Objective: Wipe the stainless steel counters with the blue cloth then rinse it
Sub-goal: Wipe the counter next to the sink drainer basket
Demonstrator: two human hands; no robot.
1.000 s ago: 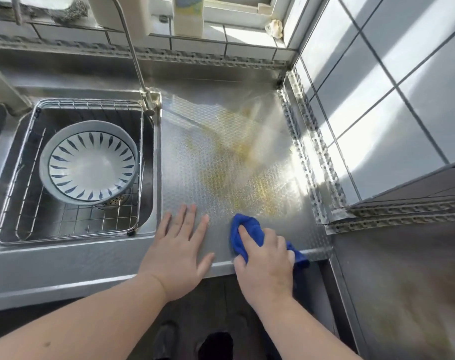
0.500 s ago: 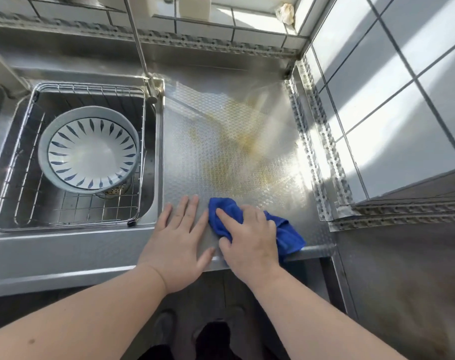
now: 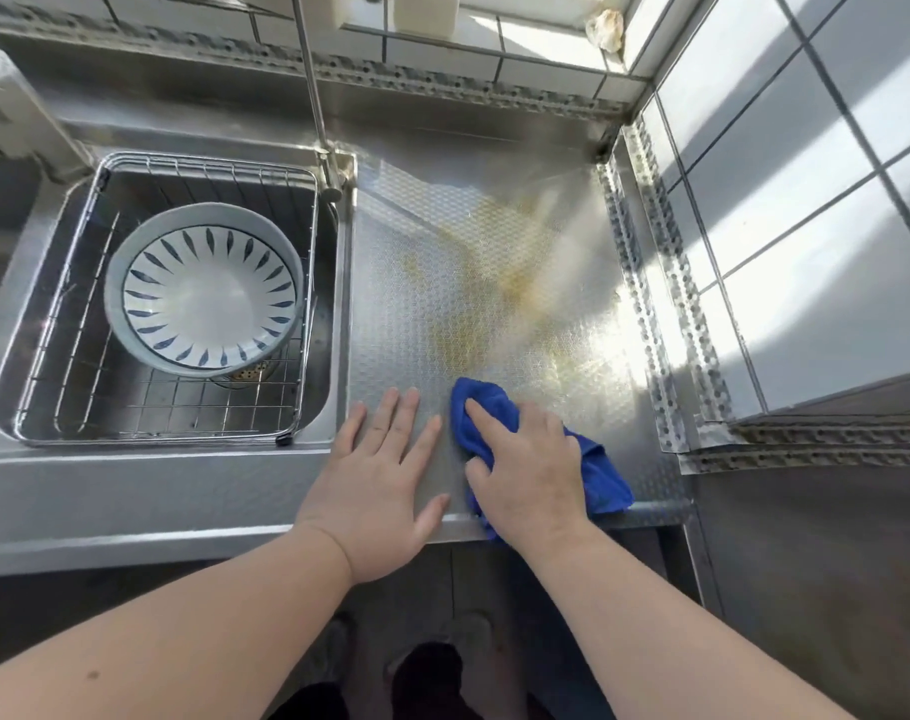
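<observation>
The stainless steel counter (image 3: 494, 241) has a fine embossed honeycomb pattern, with yellowish smears spread across its middle and toward its far right corner. Bright sunlight falls on its right edge, beside a raised patterned metal lip. Directly on it, near the front edge, lies the blue cloth (image 3: 593, 470), bunched up, its right end reaching the front rim. The right hand (image 3: 525, 470) presses on the cloth, fingers curled over its bunched top. Just beside it to the left, the left hand (image 3: 385, 470) rests flat on the bare metal with fingers spread, close to the counter's left edge.
</observation>
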